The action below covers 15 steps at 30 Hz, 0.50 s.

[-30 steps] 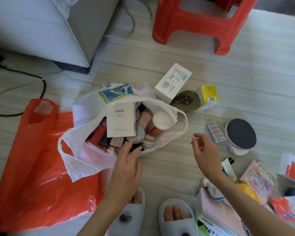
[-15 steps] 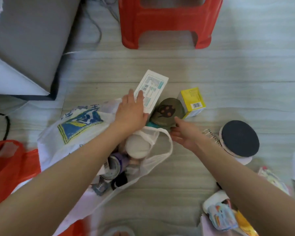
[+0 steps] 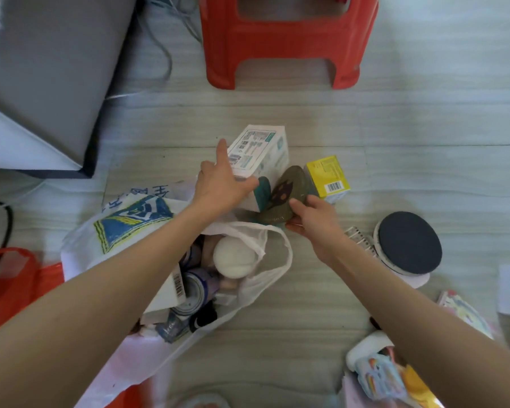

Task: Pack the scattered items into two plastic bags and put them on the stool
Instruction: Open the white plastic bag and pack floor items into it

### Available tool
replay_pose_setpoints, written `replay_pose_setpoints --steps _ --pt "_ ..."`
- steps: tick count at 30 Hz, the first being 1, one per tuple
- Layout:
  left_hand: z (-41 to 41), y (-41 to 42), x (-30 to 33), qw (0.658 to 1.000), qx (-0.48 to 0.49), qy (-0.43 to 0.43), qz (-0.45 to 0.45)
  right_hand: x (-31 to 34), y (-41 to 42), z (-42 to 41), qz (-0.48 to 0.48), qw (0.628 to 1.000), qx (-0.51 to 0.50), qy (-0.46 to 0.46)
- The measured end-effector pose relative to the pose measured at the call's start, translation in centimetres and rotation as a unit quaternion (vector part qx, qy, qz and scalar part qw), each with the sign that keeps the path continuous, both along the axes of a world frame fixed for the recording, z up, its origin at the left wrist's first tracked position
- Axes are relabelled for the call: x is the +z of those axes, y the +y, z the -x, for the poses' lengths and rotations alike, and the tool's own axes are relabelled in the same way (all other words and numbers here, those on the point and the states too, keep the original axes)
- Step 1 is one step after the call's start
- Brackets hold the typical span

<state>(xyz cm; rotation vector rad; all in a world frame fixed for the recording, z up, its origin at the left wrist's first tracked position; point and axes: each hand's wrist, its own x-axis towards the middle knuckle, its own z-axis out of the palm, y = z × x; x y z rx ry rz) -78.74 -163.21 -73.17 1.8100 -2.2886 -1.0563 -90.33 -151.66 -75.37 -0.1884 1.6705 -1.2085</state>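
2 hands at work: left hand grips white box, thumb and fingers curled round it; right hand pinches olive round case above open white bag. Red stool beyond.

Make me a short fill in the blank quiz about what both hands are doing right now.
1. The left hand grips the white ____.
2. The right hand holds the round olive ____.
3. The yellow box lies on the ____.
4. The stool is ____ in colour.

Missing words: box; tin; floor; red.
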Motion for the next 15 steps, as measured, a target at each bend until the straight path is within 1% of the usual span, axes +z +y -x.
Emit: replay_pose_setpoints --steps 3,8,10,12,15 --pt "-0.9 0.4 2.5 0.998 0.029 0.046 -0.014 2.4 1.2 -0.1 0.031 0.998 -0.001 0.051" --pt "-5.1 4.1 8.7 0.990 0.049 0.128 0.023 7.7 4.2 -1.1 0.057 0.988 0.021 0.142" --pt "-7.5 6.7 11.0 0.983 0.072 0.166 0.040 9.5 5.7 -2.1 0.059 0.983 0.054 0.164" --pt "-10.1 9.6 12.9 0.975 0.102 0.194 0.038 11.0 7.1 -3.4 0.054 0.975 0.104 0.190" --pt "-13.8 13.1 14.1 0.968 0.137 0.212 0.009 12.8 8.4 -5.3 0.038 0.946 0.192 0.259"
